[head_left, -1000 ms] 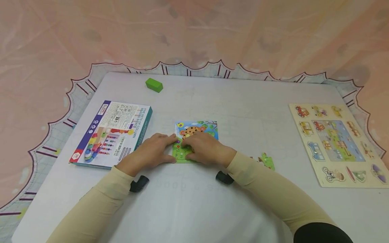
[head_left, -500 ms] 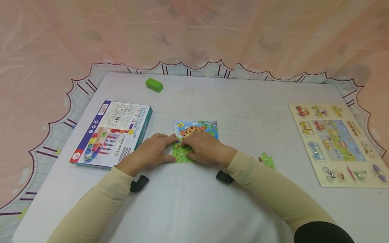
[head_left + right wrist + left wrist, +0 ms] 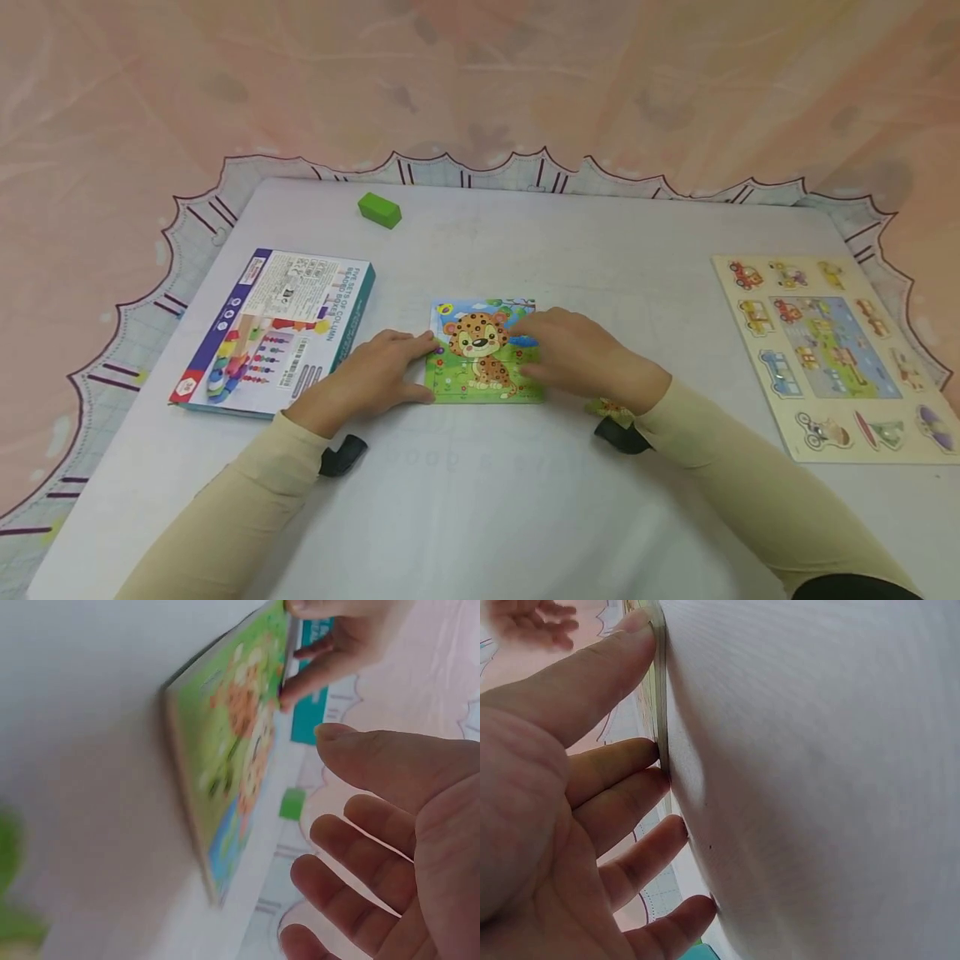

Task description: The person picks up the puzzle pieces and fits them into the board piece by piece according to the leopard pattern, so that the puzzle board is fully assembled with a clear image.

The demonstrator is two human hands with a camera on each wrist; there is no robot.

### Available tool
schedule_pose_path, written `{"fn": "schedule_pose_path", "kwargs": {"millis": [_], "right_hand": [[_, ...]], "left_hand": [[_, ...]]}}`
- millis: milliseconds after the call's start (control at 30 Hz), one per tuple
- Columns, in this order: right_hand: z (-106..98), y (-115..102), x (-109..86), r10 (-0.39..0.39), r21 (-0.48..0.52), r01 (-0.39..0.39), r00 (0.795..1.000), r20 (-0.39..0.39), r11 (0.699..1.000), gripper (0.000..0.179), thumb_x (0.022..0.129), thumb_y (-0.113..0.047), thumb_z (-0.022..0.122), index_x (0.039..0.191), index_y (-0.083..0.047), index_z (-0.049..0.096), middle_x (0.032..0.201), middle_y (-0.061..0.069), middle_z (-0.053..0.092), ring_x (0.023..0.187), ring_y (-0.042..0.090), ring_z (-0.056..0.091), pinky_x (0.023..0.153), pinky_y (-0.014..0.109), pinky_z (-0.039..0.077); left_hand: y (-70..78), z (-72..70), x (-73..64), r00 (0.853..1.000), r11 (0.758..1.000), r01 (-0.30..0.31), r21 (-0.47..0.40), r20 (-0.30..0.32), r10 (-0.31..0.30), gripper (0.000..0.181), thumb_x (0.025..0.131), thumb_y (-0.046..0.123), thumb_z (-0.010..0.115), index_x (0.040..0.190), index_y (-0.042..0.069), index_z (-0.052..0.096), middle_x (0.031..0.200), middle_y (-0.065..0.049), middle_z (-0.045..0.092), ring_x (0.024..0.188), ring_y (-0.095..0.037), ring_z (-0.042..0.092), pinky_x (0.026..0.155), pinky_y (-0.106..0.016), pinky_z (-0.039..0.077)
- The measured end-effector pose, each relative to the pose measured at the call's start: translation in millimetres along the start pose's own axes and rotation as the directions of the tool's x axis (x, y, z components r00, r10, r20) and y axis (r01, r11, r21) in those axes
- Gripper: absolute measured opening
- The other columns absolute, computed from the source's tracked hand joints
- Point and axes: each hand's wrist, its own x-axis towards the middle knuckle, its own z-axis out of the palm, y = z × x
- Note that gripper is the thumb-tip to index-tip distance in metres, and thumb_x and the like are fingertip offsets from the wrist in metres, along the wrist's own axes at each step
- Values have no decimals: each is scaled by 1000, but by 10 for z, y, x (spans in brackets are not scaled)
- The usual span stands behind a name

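A square leopard jigsaw puzzle (image 3: 480,362) lies flat on the white table, its picture now mostly uncovered. At its left edge rests my left hand (image 3: 378,375), fingers extended; the left wrist view shows thumb and fingertips against the puzzle's side edge (image 3: 658,697). My right hand (image 3: 581,354) hovers at the right edge of the puzzle, overlapping it in the head view. Nothing sits between its loosely bent fingers (image 3: 352,892) in the right wrist view. Partly hidden by the right wrist, a loose green puzzle piece (image 3: 609,409) lies to the right.
On the left lies a flat toy box (image 3: 277,329) with printed text and beads. A green block (image 3: 380,210) stands near the back edge. To the right is a wooden vehicle puzzle board (image 3: 765,400). The table (image 3: 465,517) has a patterned trim behind it.
My right hand has lifted off the puzzle and shifted to the right, uncovering the leopard picture. The left hand has stayed in place at the left edge.
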Motion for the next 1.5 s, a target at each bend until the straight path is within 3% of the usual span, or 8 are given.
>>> {"fn": "schedule_pose_path", "kwargs": {"millis": [467, 800, 1000, 1200, 1500], "right_hand": [[49, 364, -462, 62, 38, -61, 998, -23, 997, 43, 90, -18, 75, 128, -1, 64, 128, 13, 64, 120, 34, 57, 100, 50, 46], [88, 520, -690, 90, 6, -90, 996, 8, 996, 58, 80, -25, 85, 128, 1, 63, 126, 13, 65, 119, 34, 56, 101, 51, 45], [122, 597, -785, 81, -14, -81, 997, 3, 997, 58, 78, -25, 87, 125, 2, 65, 119, 11, 67, 114, 33, 58, 100, 52, 46], [124, 643, -857, 96, 30, -96, 995, 6, 995, 58, 78, -26, 86, 125, 0, 65, 123, 12, 66, 115, 33, 58, 99, 54, 45], [119, 647, -825, 94, 11, -94, 996, 0, 995, 57, 79, -27, 86, 124, 0, 66, 121, 12, 67, 112, 33, 60, 96, 53, 47]], "left_hand": [[10, -17, -11, 1000, 1000, -3, 1, 3, 3, 73, 85, 31, 81, 148, 8, 50, 148, -15, 49, 137, -37, 40, 108, -54, 38], [3, 7, 2, 1000, 1000, -2, 3, 6, 2, 73, 85, 32, 81, 148, 9, 50, 149, -14, 49, 138, -37, 39, 109, -53, 37], [13, -7, -11, 1000, 1000, 3, 5, 9, -3, 74, 86, 32, 80, 148, 9, 50, 149, -14, 49, 138, -37, 39, 109, -53, 37], [14, -15, -12, 1000, 1000, 0, 1, 6, 0, 73, 86, 32, 80, 149, 9, 49, 148, -15, 49, 138, -37, 39, 109, -54, 37], [14, -19, -10, 1000, 1000, 8, -7, 11, -8, 74, 86, 32, 80, 149, 9, 49, 149, -15, 48, 138, -36, 38, 109, -53, 37]]}}
